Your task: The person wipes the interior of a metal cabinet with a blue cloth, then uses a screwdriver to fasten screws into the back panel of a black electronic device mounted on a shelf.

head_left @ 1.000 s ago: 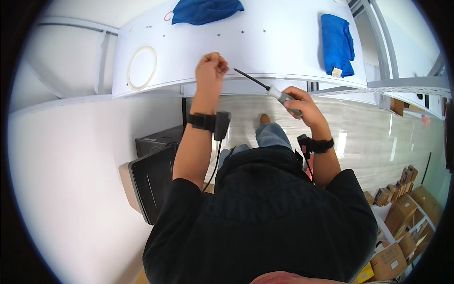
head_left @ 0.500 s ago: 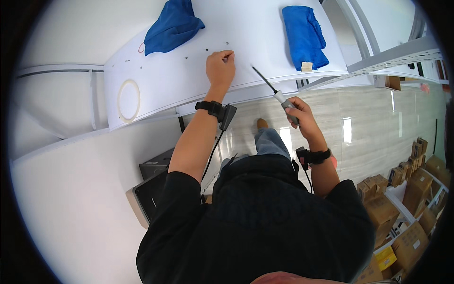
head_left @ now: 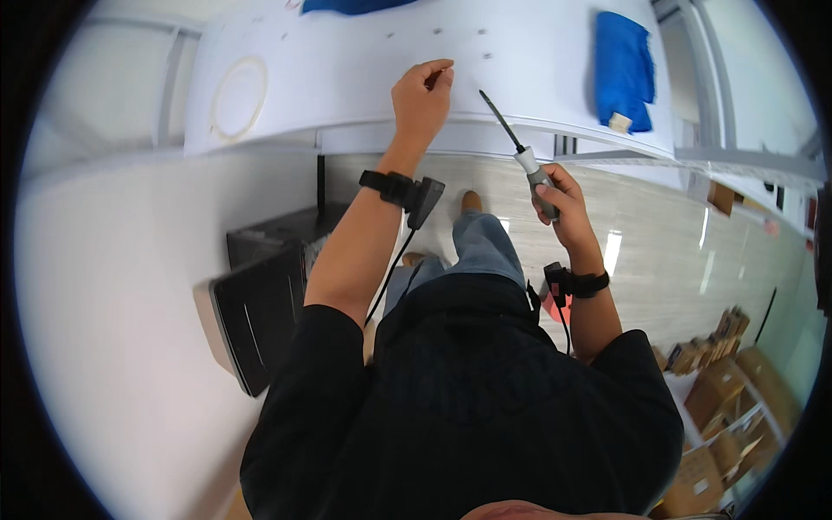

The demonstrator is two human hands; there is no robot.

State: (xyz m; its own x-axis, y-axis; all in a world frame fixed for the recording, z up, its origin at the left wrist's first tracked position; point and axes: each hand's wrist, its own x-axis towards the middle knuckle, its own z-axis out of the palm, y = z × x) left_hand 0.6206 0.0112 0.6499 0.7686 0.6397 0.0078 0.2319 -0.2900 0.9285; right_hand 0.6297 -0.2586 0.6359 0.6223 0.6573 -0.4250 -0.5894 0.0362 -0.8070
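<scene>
My left hand (head_left: 422,100) hovers over the front of the white table (head_left: 347,82). Its fingers are loosely bent, with a gap between thumb and forefinger, and nothing visible is in them. Just right of the fingertips lies a small dark piece (head_left: 488,55), too small to name surely. Several similar bits, such as one dark piece (head_left: 438,31), are spread in a row farther back. A screwdriver (head_left: 539,184) with a grey and white handle is gripped by my right hand (head_left: 563,208). Its dark shaft points up and left over the table's front edge, its tip touching nothing.
A folded blue cloth (head_left: 620,74) lies at the table's right end, another blue cloth (head_left: 355,4) at the far edge of view. A pale ring (head_left: 214,104) rests on the left. Below stands a black-topped case (head_left: 260,329); cardboard boxes (head_left: 715,386) fill shelving at lower right.
The view has shifted, and the table sits higher in it. My left hand has moved left off a spot where a small dark piece now shows. The screwdriver stays in my right hand.
</scene>
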